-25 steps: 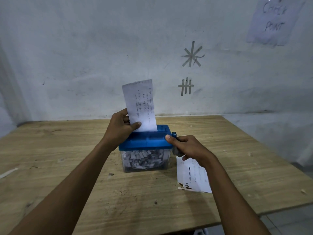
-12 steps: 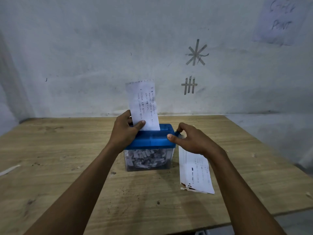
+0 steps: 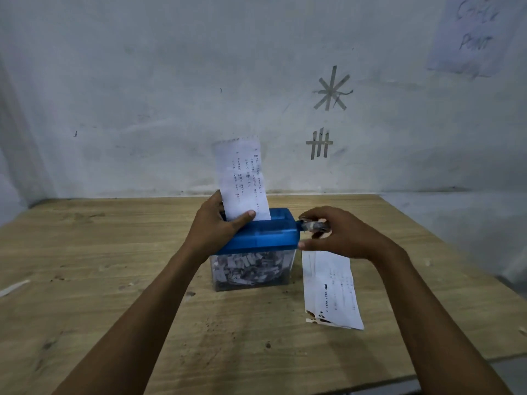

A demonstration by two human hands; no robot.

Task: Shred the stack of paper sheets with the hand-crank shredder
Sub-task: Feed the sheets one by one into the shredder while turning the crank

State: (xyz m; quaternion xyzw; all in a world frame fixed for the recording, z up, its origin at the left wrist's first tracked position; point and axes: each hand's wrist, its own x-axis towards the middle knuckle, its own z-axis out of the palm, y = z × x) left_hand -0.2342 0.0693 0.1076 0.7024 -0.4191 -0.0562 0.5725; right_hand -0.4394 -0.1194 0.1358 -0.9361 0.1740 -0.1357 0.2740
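Observation:
A small shredder (image 3: 265, 235) with a blue lid and a clear bin full of paper strips stands mid-table. A white printed sheet (image 3: 242, 178) stands upright in its slot. My left hand (image 3: 216, 226) pinches the sheet's lower edge, thumb in front, while resting on the lid's left end. My right hand (image 3: 339, 232) is at the shredder's right side, fingers curled round the blurred crank handle (image 3: 313, 225), thumb near the lid's corner. The stack of paper sheets (image 3: 330, 289) lies flat on the table just right of the shredder, partly under my right wrist.
The wooden table (image 3: 114, 266) butts against a pale wall at the back, and its front and right edges are close by. A thin pale strip (image 3: 14, 287) lies at the far left. A handwritten paper sign (image 3: 473, 35) hangs on the wall, top right.
My right hand has risen from below the lid's right end to beside its top, turning the crank. The sheet stays upright in the slot, still pinched by my left hand.

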